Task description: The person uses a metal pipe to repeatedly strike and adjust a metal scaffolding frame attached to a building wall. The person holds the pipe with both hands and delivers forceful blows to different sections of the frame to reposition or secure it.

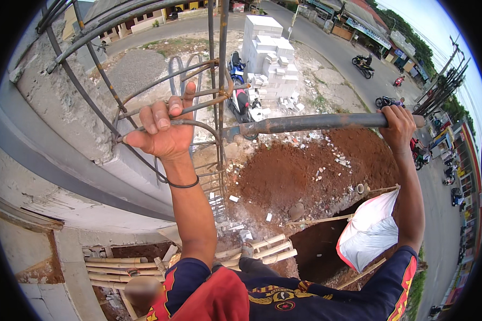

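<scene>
My left hand (165,128) is at the upper left, its fingers curled over a bent steel stirrup (195,123) of a rebar cage. Its index finger points up, and a thin black band circles the wrist. Off to the right, my right hand (399,125) is wrapped round a long dark pipe (316,123) near its far right end. That pipe lies almost level. Its left end meets the vertical rebar (220,80) of the cage; how it joins there is hard to make out.
Rough concrete (80,107) stands at left. Bamboo poles (262,251) lie below, near my foot (246,246). Under my right arm are a dug pit (316,249) and a white sack (369,230). Red soil (278,171), stacked white blocks (268,59) and a parked motorbike (241,101) lie beyond.
</scene>
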The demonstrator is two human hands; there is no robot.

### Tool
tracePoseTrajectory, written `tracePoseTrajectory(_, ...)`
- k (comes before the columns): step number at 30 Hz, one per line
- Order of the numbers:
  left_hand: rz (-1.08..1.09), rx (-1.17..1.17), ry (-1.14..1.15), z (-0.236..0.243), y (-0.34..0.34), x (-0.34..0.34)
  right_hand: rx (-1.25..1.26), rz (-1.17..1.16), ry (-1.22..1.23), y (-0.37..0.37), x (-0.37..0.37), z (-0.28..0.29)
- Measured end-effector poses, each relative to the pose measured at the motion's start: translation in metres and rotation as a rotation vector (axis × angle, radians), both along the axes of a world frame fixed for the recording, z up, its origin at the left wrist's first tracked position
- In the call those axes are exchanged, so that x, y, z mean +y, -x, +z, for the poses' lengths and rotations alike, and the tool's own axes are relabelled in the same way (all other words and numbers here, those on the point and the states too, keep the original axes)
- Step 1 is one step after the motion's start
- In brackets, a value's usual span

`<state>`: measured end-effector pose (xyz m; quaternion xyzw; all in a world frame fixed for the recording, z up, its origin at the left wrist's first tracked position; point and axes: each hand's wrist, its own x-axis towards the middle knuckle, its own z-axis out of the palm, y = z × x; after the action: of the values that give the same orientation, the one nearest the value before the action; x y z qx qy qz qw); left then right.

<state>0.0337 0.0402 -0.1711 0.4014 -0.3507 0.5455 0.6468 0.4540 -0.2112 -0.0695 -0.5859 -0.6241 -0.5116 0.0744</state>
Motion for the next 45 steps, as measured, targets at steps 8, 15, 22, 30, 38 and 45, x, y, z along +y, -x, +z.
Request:
tracePoseTrajectory(8, -0.024, 0.003, 0.043, -0.002, 0.003, -0.001, -0.088, 0.087, -0.203, 0.005, 0.002, 0.011)
tracePoseTrajectory(15, 0.016, -0.009, 0.028, 0.000, 0.002, 0.000, -0.001, 0.088, -0.143, -0.002, 0.012, 0.010)
tracePoseTrajectory(22, 0.157, -0.084, 0.111, 0.004, -0.006, -0.006, 0.226, 0.051, 0.117, -0.025, 0.026, -0.008)
tracePoseTrajectory(30, 0.029, -0.047, 0.032, -0.001, 0.001, -0.003, 0.463, 0.115, 0.205, -0.033, 0.042, -0.066)
tracePoseTrajectory(38, -0.006, -0.067, 0.133, -0.001, 0.002, -0.010, 0.531, 0.112, 0.212, -0.037, 0.055, -0.092)
tracePoseTrajectory(45, -0.027, -0.119, 0.102, -0.003, 0.002, -0.009, 0.637, 0.011, 0.272, -0.039, 0.068, -0.120)
